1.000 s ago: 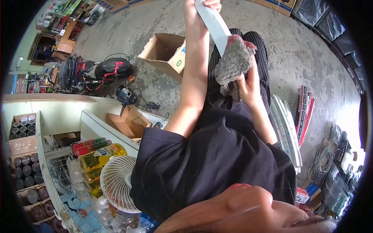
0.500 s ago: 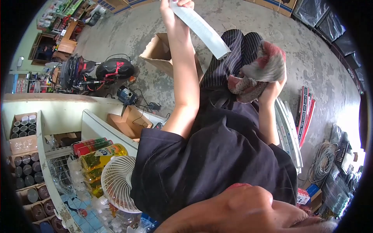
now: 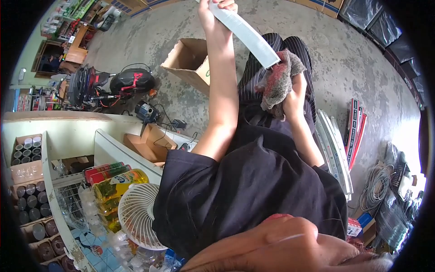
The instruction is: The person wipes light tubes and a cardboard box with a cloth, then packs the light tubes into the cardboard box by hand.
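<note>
My left hand (image 3: 219, 12) is wrapped around a long, flat white plastic strip (image 3: 249, 34), near its upper end. The strip slants down to the right over my striped trouser legs. In my right hand (image 3: 294, 97) is a bunched, fluffy grey-and-red rag (image 3: 282, 81). The rag meets the strip's lower end and seems to lie against it. Part of my right fingers is hidden behind the cloth.
An opened cardboard box (image 3: 188, 59) stands on the concrete floor left of my legs. White strips (image 3: 335, 149) and red-and-white strips (image 3: 355, 131) lie to the right. A motorbike (image 3: 113, 84), pump (image 3: 147, 111) and white fan (image 3: 142, 215) are on the left.
My right hand has moved left with the rag, bringing it to the strip's lower end. My left hand and the strip have shifted slightly to the right.
</note>
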Demonstrator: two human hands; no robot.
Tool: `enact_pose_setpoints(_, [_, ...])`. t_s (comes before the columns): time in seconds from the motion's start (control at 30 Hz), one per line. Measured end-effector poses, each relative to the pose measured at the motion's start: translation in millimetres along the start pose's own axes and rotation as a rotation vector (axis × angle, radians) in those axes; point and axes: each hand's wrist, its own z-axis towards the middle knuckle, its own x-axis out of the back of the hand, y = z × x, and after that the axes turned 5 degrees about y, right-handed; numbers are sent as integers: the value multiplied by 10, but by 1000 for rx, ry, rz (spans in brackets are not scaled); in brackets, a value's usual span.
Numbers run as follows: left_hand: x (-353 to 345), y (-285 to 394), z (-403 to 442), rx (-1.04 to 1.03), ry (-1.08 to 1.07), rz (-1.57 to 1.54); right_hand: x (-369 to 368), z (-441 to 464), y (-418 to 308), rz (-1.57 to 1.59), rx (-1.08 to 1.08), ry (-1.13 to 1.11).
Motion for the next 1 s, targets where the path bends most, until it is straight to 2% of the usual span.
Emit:
enact_pose_setpoints(0.03, [51,26,15,16,-24,-23,42,14,0,1,-1,-2])
enact_pose_setpoints(0.1, [-1,14,-8,33,-50,-46,114,56,-21,109,-174,-68])
enact_pose_setpoints(0.17, [-109,-31,-67,-143,46,127,166,65,-5,210,-259,-13])
enact_pose_setpoints(0.27, [-378,-55,-177,-266,61,290,175,33,29,230,-272,23])
enact_pose_setpoints(0.33, [-563,-35,-218,-301,50,350,161,55,31,32,-103,0])
enact_pose_setpoints(0.4, [-787,6,-291,-352,60,441,197,144,32,28,-70,7])
enact_pose_setpoints(0.43, [-875,46,-319,-355,63,444,203,210,21,24,-34,24])
enact_pose_setpoints(0.47, [-938,99,-337,-309,49,309,165,288,-38,117,-24,97])
enact_pose_setpoints(0.53, [-965,208,-309,-440,40,432,371,507,140,61,-118,200])
enact_pose_setpoints(0.57, [-961,277,-285,-616,43,694,425,610,162,25,-146,271])
enact_pose_setpoints(0.6, [-1081,386,-337,-441,172,363,453,696,124,14,-150,322])
enact_pose_setpoints(0.67, [-1335,587,-476,-264,311,-28,537,855,183,2,-123,413])
enact_pose_setpoints(0.7, [-1266,615,-436,-517,222,443,593,929,248,1,-93,456])
enact_pose_setpoints(0.73, [-1198,643,-396,-824,233,862,665,961,328,18,-117,493])
enact_pose_setpoints(0.77, [-973,936,-429,-803,102,845,754,1002,426,37,-140,529])
enact_pose_setpoints(0.83, [-809,1248,-568,-840,149,1205,758,1039,505,32,-178,518])
enact_pose_setpoints(0.87, [-776,1165,-572,-907,219,1208,747,1059,547,39,-189,513])
enact_pose_setpoints(0.9, [-725,1040,-550,-977,286,1210,790,1033,583,16,-290,468])
enact_pose_setpoints(0.97, [-377,1123,-520,-957,245,1156,630,1055,599,47,-386,399])
enact_pose_setpoints(1.0, [-220,1115,-477,-945,222,1125,677,1051,825,36,-346,414])
